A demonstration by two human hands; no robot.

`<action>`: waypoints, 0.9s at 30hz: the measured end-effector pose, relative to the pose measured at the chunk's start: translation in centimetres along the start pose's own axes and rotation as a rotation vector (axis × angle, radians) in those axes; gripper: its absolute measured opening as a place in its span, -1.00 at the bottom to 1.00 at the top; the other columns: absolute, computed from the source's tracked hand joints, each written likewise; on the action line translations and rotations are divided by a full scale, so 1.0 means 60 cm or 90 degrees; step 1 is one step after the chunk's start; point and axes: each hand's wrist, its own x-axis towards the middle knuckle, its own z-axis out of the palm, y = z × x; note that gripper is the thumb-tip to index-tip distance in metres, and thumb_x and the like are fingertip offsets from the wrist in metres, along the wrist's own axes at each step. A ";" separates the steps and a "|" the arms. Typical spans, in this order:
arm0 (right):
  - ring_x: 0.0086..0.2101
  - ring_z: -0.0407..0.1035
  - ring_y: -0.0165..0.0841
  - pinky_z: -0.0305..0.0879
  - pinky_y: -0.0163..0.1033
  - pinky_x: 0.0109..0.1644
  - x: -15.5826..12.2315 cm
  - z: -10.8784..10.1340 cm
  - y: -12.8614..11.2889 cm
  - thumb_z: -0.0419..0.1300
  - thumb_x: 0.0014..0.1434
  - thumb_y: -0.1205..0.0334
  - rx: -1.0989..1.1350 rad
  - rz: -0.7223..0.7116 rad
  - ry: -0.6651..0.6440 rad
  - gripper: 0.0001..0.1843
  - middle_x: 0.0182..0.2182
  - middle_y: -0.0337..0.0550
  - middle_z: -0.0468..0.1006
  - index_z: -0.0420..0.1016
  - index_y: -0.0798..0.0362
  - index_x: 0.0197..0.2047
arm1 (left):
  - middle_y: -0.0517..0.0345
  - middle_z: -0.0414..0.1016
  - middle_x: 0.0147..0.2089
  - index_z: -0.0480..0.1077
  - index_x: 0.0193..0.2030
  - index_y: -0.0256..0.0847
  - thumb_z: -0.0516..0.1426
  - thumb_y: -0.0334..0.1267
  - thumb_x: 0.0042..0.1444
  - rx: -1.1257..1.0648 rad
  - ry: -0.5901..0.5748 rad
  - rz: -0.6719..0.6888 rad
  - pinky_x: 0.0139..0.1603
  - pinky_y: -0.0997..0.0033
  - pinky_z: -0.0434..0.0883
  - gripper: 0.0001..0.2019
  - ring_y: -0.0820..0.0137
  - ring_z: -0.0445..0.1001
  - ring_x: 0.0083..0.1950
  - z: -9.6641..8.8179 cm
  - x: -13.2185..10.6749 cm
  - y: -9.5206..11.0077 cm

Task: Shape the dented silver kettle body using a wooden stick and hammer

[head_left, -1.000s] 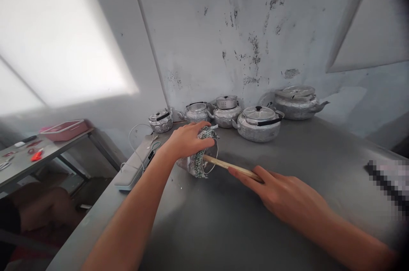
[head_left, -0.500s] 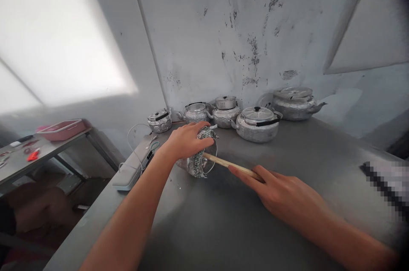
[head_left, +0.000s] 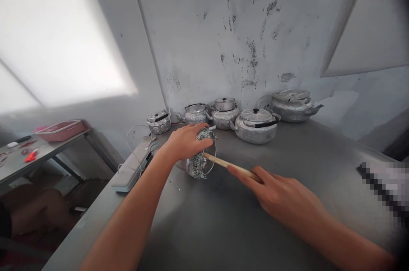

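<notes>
A small patterned metal kettle body [head_left: 196, 163] lies on its side on the grey metal table [head_left: 255, 228], its open mouth facing right. My left hand [head_left: 185, 142] is closed over the top of it, pressing it down. My right hand [head_left: 281, 196] grips a wooden stick [head_left: 223, 163] whose far end reaches into the kettle's mouth; the forefinger lies stretched along the stick.
Several finished metal kettles [head_left: 255, 124] stand in a row against the stained wall. A white power strip with cables [head_left: 131, 168] lies at the table's left edge. A lower table with a pink tray [head_left: 60, 129] is at far left. A blurred patch [head_left: 386, 185] sits at right.
Both hands, the kettle body and the stick keep their places; only the view has shifted slightly.
</notes>
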 end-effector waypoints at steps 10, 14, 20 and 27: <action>-0.62 0.27 -0.48 -0.06 -0.25 -0.56 0.000 0.009 0.003 0.09 0.13 0.50 -0.005 0.002 -0.026 -0.10 -0.35 -0.32 0.41 0.03 -0.14 0.50 | 0.01 0.21 0.49 0.04 0.54 -0.09 -0.03 0.18 0.23 0.019 -0.014 -0.033 0.29 0.03 0.29 -0.21 -0.06 0.28 0.40 0.000 0.003 0.002; -0.62 0.30 -0.47 -0.05 -0.25 -0.54 0.002 0.012 0.009 0.07 0.12 0.54 -0.004 -0.017 -0.040 -0.07 -0.34 -0.32 0.42 0.01 -0.16 0.51 | -0.09 0.19 0.49 0.13 0.50 -0.23 -0.05 0.22 0.22 0.028 -0.023 -0.038 0.36 0.01 0.22 -0.18 -0.07 0.21 0.44 0.003 0.007 -0.001; -0.63 0.29 -0.48 -0.09 -0.24 -0.55 -0.002 0.008 0.008 0.10 0.11 0.53 -0.001 -0.004 -0.046 -0.06 -0.34 -0.32 0.42 0.00 -0.18 0.51 | -0.08 0.30 0.43 0.25 0.44 -0.22 -0.05 0.19 0.22 0.038 -0.008 -0.036 0.32 0.02 0.28 -0.25 -0.06 0.28 0.40 0.007 0.008 -0.002; -0.64 0.23 -0.51 -0.13 -0.26 -0.55 -0.001 0.012 0.008 0.09 0.13 0.51 0.001 0.016 -0.035 -0.08 -0.36 -0.32 0.40 0.02 -0.18 0.50 | -0.10 0.33 0.40 0.26 0.43 -0.22 -0.05 0.19 0.23 0.034 0.002 -0.033 0.31 0.01 0.28 -0.25 -0.07 0.30 0.37 0.007 0.007 0.000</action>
